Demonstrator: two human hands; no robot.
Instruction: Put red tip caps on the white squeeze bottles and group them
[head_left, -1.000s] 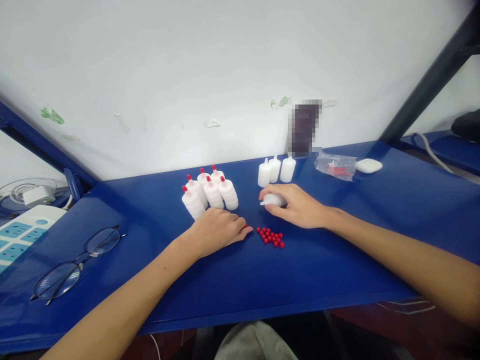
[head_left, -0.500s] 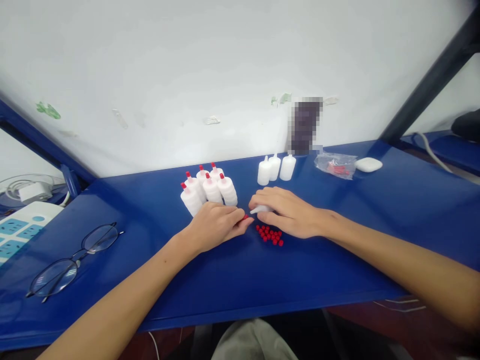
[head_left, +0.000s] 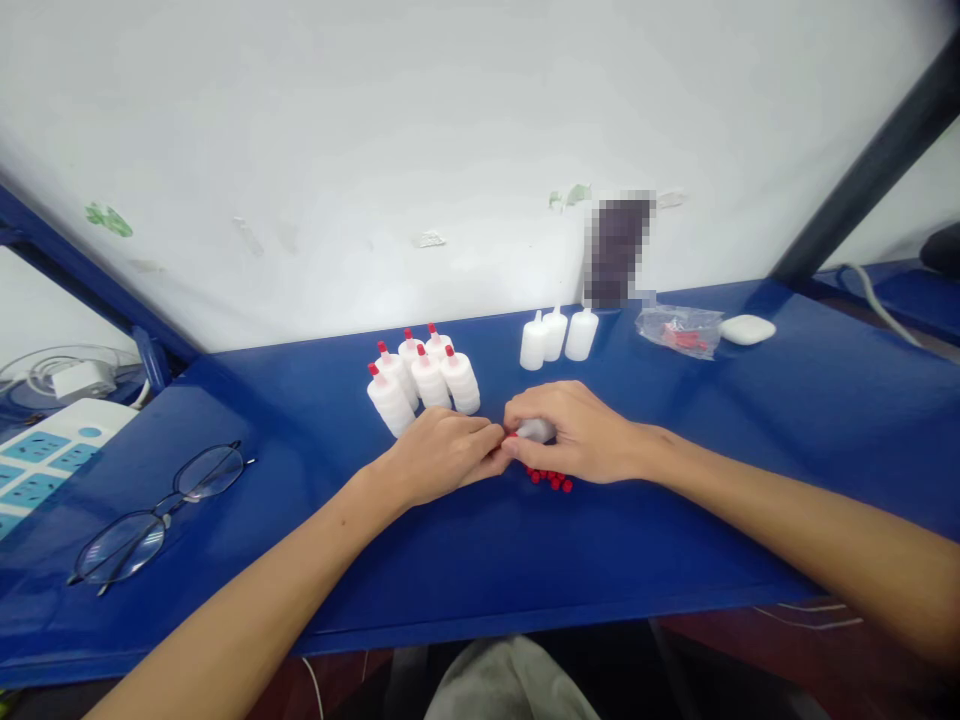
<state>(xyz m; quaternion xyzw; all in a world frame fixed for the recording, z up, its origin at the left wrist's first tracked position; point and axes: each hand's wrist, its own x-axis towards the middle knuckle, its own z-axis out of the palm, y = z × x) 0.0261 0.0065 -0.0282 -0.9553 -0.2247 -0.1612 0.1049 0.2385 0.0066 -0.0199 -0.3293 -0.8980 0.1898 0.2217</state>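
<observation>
My left hand [head_left: 442,455] is closed, its thumb and forefinger pinching a small red cap [head_left: 512,437] that only partly shows. My right hand [head_left: 589,428] grips a white squeeze bottle [head_left: 536,431] lying on its side, nozzle end toward the left. The fingertips of both hands meet where cap and nozzle come together; whether the cap sits on the nozzle is hidden. Loose red caps [head_left: 553,479] lie on the blue table just below my right hand. Beyond my left hand, several white bottles [head_left: 459,380] with red caps stand upright in a cluster.
Three white bottles without caps [head_left: 581,337] stand at the back. Right of them are a plastic bag with red pieces [head_left: 679,333] and a white rounded object [head_left: 748,330]. Eyeglasses [head_left: 174,500] and a power strip [head_left: 56,455] lie at left. A white wall [head_left: 337,150] rises behind the table.
My hands have come together: the right thumb has closed in and the bottle's nozzle now meets the red cap at my left fingertips. The view has shifted slightly.
</observation>
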